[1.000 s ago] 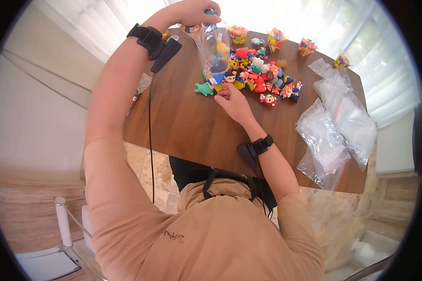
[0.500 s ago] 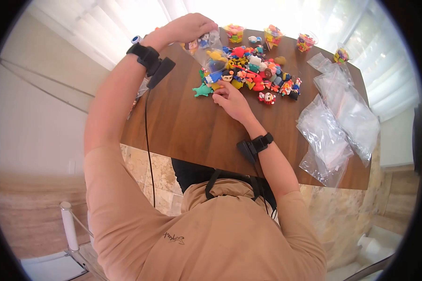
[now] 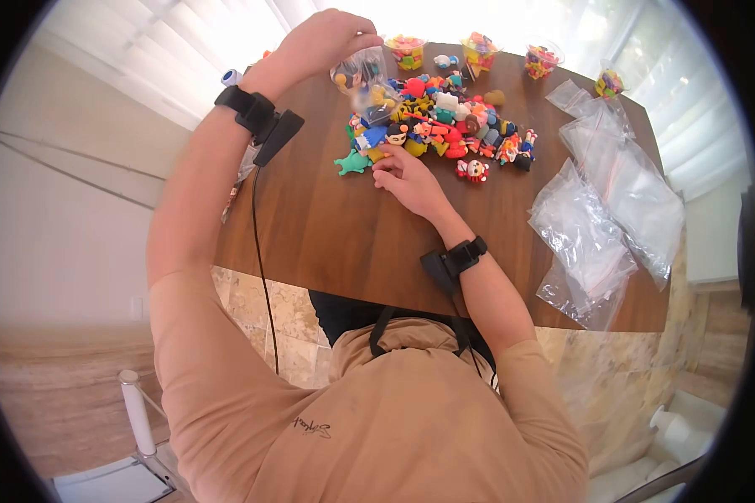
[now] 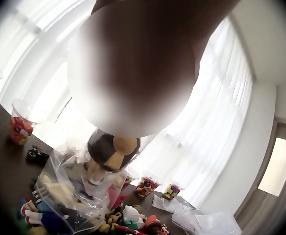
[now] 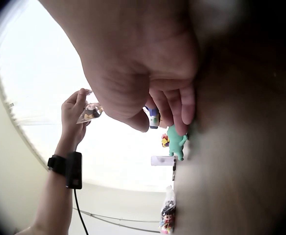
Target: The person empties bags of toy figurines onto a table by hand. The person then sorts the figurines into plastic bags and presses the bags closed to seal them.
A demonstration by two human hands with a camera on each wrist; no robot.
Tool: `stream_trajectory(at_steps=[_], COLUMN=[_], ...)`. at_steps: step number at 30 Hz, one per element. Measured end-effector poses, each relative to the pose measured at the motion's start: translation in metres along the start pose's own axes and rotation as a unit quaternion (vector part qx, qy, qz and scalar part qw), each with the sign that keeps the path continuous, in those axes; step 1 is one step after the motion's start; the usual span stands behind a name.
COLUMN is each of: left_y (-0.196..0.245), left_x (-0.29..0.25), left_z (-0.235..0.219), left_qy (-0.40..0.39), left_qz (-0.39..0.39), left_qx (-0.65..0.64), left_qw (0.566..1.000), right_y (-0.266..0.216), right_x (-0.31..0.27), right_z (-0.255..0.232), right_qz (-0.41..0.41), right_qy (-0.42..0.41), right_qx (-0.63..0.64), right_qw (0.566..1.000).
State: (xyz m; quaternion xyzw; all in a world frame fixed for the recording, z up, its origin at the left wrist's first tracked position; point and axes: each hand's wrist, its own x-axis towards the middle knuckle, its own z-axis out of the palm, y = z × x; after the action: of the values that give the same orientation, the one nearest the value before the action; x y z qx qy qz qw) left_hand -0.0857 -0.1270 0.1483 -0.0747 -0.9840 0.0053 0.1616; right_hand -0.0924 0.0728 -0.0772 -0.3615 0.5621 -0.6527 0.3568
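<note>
High over the table's far left side, my left hand pinches the top of a clear plastic bag. Toy figures show inside, including a dark-haired one; the bag's lower end hangs against a heap of colourful toy figures. At the heap's near left edge my right hand rests with fingers loosely bent and thumb apart, fingertips right at a yellow piece. A blue-and-white figure lies just past those fingertips. Beside them is a teal figure, also seen beyond the fingers in the right wrist view.
Clear cups of colourful pieces line the table's far edge. Empty plastic bags spread over the right side. A filled bag lies at the left edge. One red-and-white figure sits in front of the heap.
My left hand dips, then rises again to the left, with the bag lowered and slumped against the heap. My right hand stays almost in place beside the figures.
</note>
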Motion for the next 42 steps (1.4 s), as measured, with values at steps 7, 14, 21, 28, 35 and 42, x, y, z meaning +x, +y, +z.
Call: stream_trajectory(at_steps=[7,14,21,28,35,42], left_y=[0.004,0.012,0.011,0.014,0.017,0.033], left_x=[0.006,0.011,0.001,0.0,-0.008,-0.016], left_z=[0.011,-0.038,-0.027,0.004,0.048,0.064], left_qy=[-0.096,-0.129,-0.085,0.019,-0.052,-0.083], left_qz=[-0.092,-0.091,-0.103,-0.017,-0.049,-0.052], left_qx=[-0.145,-0.224,-0.133,-0.043,-0.096,-0.086], left_qw=[0.98,0.962,0.982,0.999,0.993,0.991], right_y=[0.0,0.005,0.002,0.005,-0.004,0.0], right_x=[0.0,0.002,0.003,0.002,-0.001,-0.001], right_z=[-0.002,-0.003,-0.003,-0.003,-0.005,-0.004], right_qz=[0.0,-0.012,-0.006,-0.006,0.017,-0.007], right_qy=[-0.005,-0.016,-0.013,-0.011,-0.034,-0.018], right_qx=[-0.004,0.002,-0.021,-0.007,-0.03,-0.02], right_qw=[1.0,1.0,1.0,1.0,0.999,1.0])
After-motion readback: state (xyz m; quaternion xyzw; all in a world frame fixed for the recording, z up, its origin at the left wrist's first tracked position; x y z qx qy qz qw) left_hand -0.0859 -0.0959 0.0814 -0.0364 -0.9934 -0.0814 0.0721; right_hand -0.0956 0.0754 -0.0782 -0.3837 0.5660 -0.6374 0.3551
